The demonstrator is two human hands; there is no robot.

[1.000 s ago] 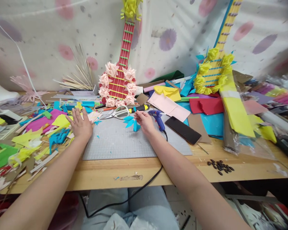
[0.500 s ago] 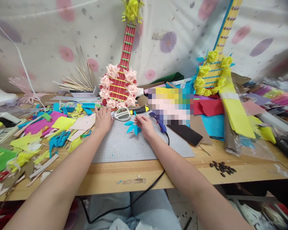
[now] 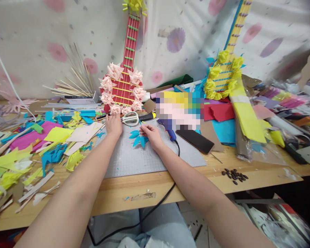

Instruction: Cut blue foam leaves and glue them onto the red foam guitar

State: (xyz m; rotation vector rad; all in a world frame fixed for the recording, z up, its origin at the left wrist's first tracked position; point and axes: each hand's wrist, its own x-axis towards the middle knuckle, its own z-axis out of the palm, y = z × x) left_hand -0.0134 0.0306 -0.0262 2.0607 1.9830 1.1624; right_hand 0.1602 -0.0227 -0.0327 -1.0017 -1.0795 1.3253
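My right hand [image 3: 152, 135] pinches a blue paper leaf cluster [image 3: 137, 138] above the grey cutting mat [image 3: 134, 162]. Its pointed leaves fan out to the left of my fingers. My left hand [image 3: 114, 124] reaches to the mat's far left edge, in front of the red paper guitar [image 3: 122, 94] trimmed with pale pink flowers. Those fingers are bent and slightly apart, their tips partly hidden, with nothing visible in them. White-handled scissors [image 3: 131, 119] lie just right of that hand. A blue glue gun [image 3: 169, 130] rests beyond my right hand.
Paper scraps [image 3: 58, 132] cover the left side. Sticks stand in a box [image 3: 82, 99] at the back. A yellow paper guitar [image 3: 223, 81] leans behind paper packs. A dark phone [image 3: 195, 141] and small black pieces [image 3: 234, 175] lie right; a black cord [image 3: 155, 206] crosses the front edge.
The view has shifted, so the scene sits further left. My left hand's spread fingers have drawn in and bent near the guitar's base. My right hand still holds the blue leaves.
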